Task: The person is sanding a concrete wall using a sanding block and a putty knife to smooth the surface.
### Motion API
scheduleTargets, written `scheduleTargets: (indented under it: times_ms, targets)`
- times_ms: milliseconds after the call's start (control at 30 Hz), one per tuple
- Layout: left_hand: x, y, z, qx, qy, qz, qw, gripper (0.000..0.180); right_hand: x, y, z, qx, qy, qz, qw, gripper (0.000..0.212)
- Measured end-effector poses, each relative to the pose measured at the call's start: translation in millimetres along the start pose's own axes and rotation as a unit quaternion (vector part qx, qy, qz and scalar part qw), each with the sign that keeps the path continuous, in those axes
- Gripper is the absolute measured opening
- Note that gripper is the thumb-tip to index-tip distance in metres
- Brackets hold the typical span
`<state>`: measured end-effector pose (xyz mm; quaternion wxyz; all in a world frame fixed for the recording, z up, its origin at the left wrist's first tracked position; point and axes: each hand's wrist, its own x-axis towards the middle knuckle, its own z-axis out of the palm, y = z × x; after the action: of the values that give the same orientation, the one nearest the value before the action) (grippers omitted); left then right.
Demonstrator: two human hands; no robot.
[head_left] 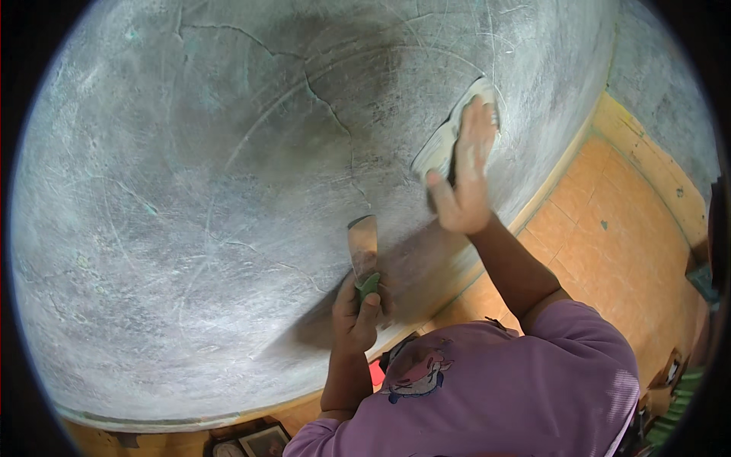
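My left hand [356, 312] is closed round the green handle of a putty knife [363, 242]. Its broad metal blade points up, close to the grey wall [251, 190]; whether it touches the wall I cannot tell. Higher and to the right, my right hand [468, 179] lies with fingers long and flat over a pale, folded sheet of sandpaper [442, 148], pressing it to the wall. The thumb rests along the sheet's lower edge, and the fingers are slightly blurred. Cracks, scratches and faint curved marks run over the wall's patchy grey surface.
Orange floor tiles [586, 206] lie to the right, bordered by a yellowish ledge [647, 152]. A framed picture [264, 442] stands low at the bottom left. Something green and ridged [676, 411] sits at the lower right. My shadow falls on the wall.
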<state>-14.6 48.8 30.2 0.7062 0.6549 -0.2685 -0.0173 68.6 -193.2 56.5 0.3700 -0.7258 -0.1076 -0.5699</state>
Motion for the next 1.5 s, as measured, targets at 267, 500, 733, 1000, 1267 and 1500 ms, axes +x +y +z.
scheduleTargets:
  times_ms: [267, 500, 733, 1000, 1267, 1500]
  targets:
    - [-0.8, -0.8, -5.5, -0.043, -0.054, -0.035, 0.997, 0.043, -48.4, 15.1, -4.0, -0.08, -0.099, -0.097, 0.987, 0.08]
    - [-3.5, -9.2, -14.6, -0.062, -0.069, -0.042, 0.995, 0.041, -29.4, -25.6, 15.4, -0.037, -0.046, -0.008, 0.998, 0.087]
    - [1.8, 0.4, -1.8, -0.071, -0.052, -0.058, 0.994, 0.04, -46.4, 11.9, -11.5, -0.042, -0.076, 0.036, 0.996, 0.085]
    - [2.9, -9.9, 3.4, -0.053, -0.007, -0.011, 0.999, 0.042, -52.2, 5.9, 0.0, -0.059, -0.129, -0.092, 0.986, 0.081]
    - [13.8, -15.2, 31.2, -0.048, 0.03, 0.021, 0.998, 0.043, -0.9, 33.5, -24.1, 0.004, -0.046, 0.016, 0.999, 0.082]
    - [38.3, -14.6, 69.6, -0.042, 0.076, 0.017, 0.996, 0.04, -34.5, 72.9, -44.1, -0.072, -0.143, -0.104, 0.982, 0.08]
